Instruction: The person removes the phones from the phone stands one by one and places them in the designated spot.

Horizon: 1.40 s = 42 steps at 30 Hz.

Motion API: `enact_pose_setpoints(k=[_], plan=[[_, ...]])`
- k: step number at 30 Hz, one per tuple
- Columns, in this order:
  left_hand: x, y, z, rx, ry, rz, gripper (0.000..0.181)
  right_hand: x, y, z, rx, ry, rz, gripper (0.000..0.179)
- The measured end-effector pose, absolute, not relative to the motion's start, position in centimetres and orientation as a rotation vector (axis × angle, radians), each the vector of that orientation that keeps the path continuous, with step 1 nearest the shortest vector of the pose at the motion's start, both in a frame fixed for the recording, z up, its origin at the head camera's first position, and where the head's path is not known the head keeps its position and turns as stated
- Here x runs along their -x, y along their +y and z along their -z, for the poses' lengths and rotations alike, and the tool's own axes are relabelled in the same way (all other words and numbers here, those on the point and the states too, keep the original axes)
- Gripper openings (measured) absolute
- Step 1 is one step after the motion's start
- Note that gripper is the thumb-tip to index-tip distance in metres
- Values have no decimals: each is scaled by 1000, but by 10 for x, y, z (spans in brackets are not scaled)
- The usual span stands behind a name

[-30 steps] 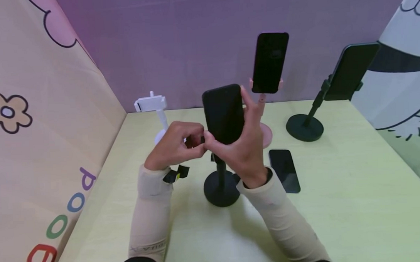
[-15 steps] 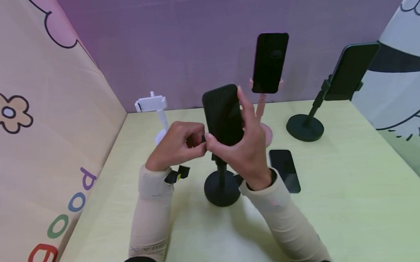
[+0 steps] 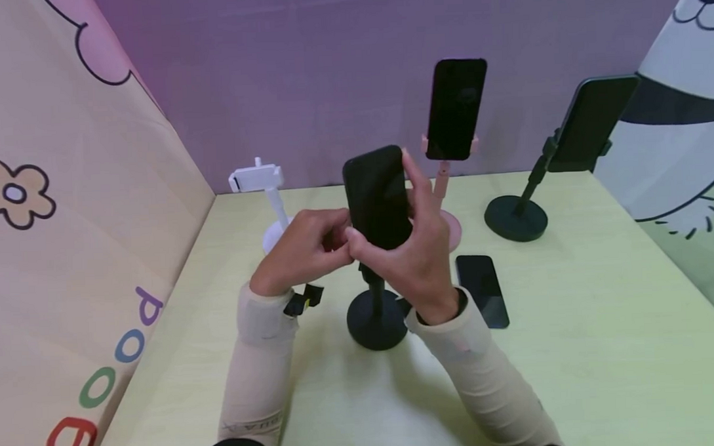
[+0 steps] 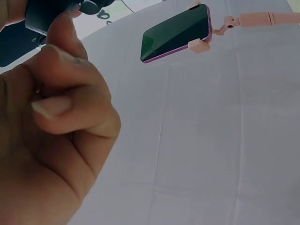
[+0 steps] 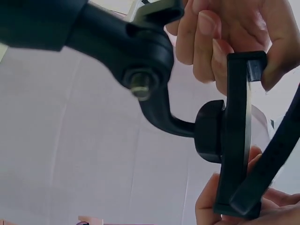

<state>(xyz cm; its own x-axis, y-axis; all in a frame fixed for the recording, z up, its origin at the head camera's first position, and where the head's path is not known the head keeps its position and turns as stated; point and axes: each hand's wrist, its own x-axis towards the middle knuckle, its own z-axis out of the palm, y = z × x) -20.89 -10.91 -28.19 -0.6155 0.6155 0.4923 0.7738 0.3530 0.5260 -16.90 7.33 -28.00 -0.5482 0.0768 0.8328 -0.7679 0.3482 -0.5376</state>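
Observation:
Upright at the middle of the head view is a black smartphone (image 3: 377, 195), in front of a black phone stand (image 3: 377, 322) with a round base. My right hand (image 3: 416, 257) grips the phone by its right side and lower edge, thumb across the bottom. My left hand (image 3: 307, 248) pinches the left end of the stand's clamp (image 5: 236, 136). In the right wrist view, the phone's edge (image 5: 276, 154) slants away from the clamp, near it at the right-hand end and apart at the left-hand end. The left wrist view shows my left fingers (image 4: 79, 103) curled, dark clamp above them.
Behind stand a white phone stand (image 3: 258, 178), a pink stand (image 3: 443, 180) bearing a phone (image 3: 456, 108), and another black stand (image 3: 516, 217) bearing a phone (image 3: 592, 123). A phone (image 3: 482, 291) lies flat right of my right wrist. Purple cloth (image 3: 299, 87) closes off the back.
The phone's right side has swung slightly left with my right hand, narrowing it in view. My left hand has edged slightly right, closer to the phone.

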Motion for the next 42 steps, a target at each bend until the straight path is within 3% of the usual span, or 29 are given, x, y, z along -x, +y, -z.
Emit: enact_pose_setpoints(k=[27,32,42], plan=[[209,-109,283,1229,-2388,1085,15,156,76,271,-667,-1727,-1448,84],[209,-111,282,1241,-2367,1052,21,148,86,268,-689,-1738,-1541,74],[209,-116,282,1225,-2354,1014,25,144,117,260,-578,-1910,-1451,72]])
